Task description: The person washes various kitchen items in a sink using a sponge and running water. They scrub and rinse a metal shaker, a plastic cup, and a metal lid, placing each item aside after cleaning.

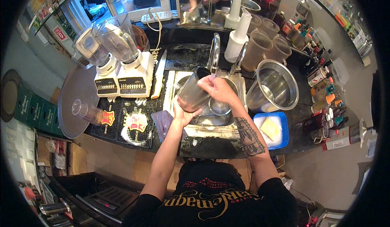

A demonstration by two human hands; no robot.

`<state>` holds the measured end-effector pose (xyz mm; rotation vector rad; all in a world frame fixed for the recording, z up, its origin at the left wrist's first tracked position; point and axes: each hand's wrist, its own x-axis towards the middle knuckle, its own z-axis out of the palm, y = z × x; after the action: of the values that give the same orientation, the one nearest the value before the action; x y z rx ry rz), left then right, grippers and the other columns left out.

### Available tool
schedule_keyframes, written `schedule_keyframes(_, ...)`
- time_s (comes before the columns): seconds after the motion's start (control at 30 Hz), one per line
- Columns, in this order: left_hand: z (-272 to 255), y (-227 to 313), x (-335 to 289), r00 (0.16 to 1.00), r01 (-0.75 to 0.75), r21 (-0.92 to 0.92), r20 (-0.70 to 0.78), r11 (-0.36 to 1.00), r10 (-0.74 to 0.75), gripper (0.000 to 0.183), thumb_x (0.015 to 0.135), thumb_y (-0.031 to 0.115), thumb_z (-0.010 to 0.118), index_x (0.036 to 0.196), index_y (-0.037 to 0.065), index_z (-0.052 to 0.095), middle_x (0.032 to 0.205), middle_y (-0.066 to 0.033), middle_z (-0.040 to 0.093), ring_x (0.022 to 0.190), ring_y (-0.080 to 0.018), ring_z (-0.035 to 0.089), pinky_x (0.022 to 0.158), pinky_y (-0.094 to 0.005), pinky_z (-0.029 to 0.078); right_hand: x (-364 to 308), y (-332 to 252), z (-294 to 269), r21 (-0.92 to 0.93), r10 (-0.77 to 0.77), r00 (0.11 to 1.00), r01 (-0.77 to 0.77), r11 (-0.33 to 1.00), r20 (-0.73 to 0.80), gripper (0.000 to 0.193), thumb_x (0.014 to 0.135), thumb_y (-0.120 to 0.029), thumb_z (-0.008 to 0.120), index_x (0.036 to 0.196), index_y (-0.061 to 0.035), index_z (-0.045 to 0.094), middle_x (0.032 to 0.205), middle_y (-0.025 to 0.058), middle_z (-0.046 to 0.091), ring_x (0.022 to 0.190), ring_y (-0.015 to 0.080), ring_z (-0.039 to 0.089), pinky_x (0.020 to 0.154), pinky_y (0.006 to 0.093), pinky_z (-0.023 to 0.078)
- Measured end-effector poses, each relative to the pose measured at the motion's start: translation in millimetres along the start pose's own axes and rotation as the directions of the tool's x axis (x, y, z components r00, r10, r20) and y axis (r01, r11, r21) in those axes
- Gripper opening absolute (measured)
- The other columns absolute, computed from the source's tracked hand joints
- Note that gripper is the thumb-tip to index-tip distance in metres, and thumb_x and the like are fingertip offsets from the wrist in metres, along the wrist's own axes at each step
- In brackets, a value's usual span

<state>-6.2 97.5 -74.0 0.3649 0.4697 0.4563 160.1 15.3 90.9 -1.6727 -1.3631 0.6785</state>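
Note:
Over the sink [168,105] I hold a tall see-through cylindrical container [192,92], tilted, with a dark band at its upper end. My left hand [186,112] cups it from below, palm up and fingers round its lower end. At its upper right side is my right hand [219,89], fingers bent and closed against the rim, just below the spout of the chrome faucet [215,50]. Some of the right fingertips are hidden. In the basin behind my hands sits a round metal bowl [221,106], partly covered by my right wrist.
Right of the sink stand a steel bucket [276,85] and a blue tub [285,131] with suds and a yellow sponge [269,128]. To the left are two blenders [134,74], a knife [159,74], a grey cloth [163,123] and a clear glass [83,109]. Bottles [325,91] line the right side.

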Motion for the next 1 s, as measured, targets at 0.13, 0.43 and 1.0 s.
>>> schedule_keyframes(0.13, 21, 6, -9, 0.985, 0.136, 0.059, 0.097, 0.989, -0.141, 0.082, 0.087, 0.071, 0.031, 0.146, 0.014, 0.032, 0.141, -0.0190, 0.044, 0.125, -0.0397, 0.048, 0.091, -0.0679, 0.045, -9, 19, -4, -0.392, -0.051, 0.985, 0.114, 0.913, 0.166, 0.044, 0.086, -0.036, 0.068, 0.109, 0.0022, 0.063, 0.098, 0.0209, 0.067, 0.093, 0.0339, 0.065, 0.083, 0.0388, 0.049)
schedule_keyframes(0.43, -4, -2, 10, 0.997, -0.038, 0.012, 0.064, 0.999, 0.037, 0.091, 0.087, 0.079, 0.024, 0.153, 0.017, 0.017, 0.144, -0.0167, 0.043, 0.129, -0.0368, 0.046, 0.100, -0.0699, 0.031, -24, -13, -10, -0.454, -0.133, 0.912, 0.315, 0.833, 0.388, 0.038, 0.082, -0.022, 0.069, 0.104, 0.0073, 0.063, 0.137, 0.0227, 0.045, 0.117, 0.0386, 0.053, 0.098, 0.0432, 0.044)
schedule_keyframes(1.0, 30, 7, -38, 0.974, -0.142, 0.105, 0.190, 0.984, 0.121, 0.066, 0.094, 0.052, 0.045, 0.144, 0.011, 0.037, 0.142, -0.0144, 0.046, 0.128, -0.0322, 0.047, 0.105, -0.0519, 0.039, -29, 47, -17, 0.120, -0.121, 0.990, 0.129, 0.984, -0.070, 0.041, 0.096, -0.040, 0.054, 0.109, -0.0041, 0.066, 0.142, 0.0171, 0.043, 0.134, 0.0291, 0.037, 0.110, 0.0381, 0.029)
